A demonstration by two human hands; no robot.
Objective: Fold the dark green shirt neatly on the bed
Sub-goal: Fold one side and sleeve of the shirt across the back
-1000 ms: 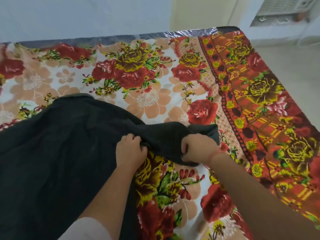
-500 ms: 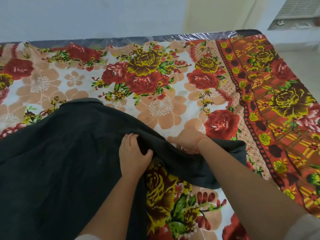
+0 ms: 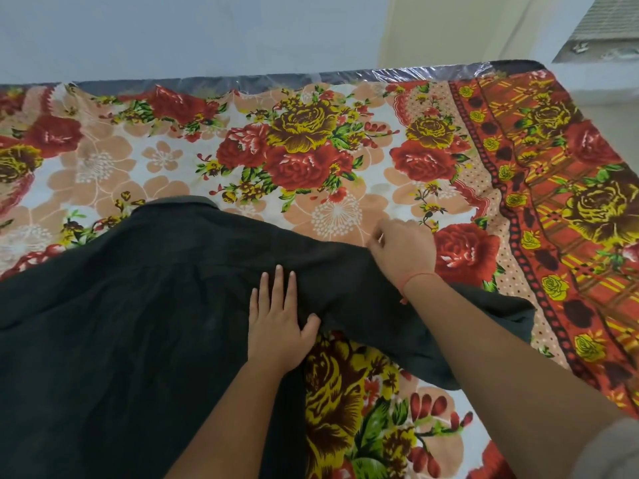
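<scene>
Flat, fingers spread, my left hand [image 3: 280, 326] pressed the dark green cotton shirt [image 3: 131, 305] onto the floral-sheeted bed [image 3: 345, 160]; my right hand [image 3: 403, 252] pinched its sleeve edge.

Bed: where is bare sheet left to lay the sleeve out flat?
Free: the floral sheet between the shirt collar and the far wall, and the red-bordered strip beyond the right hand. Crowded: the near left, covered by shirt under the left hand.
</scene>
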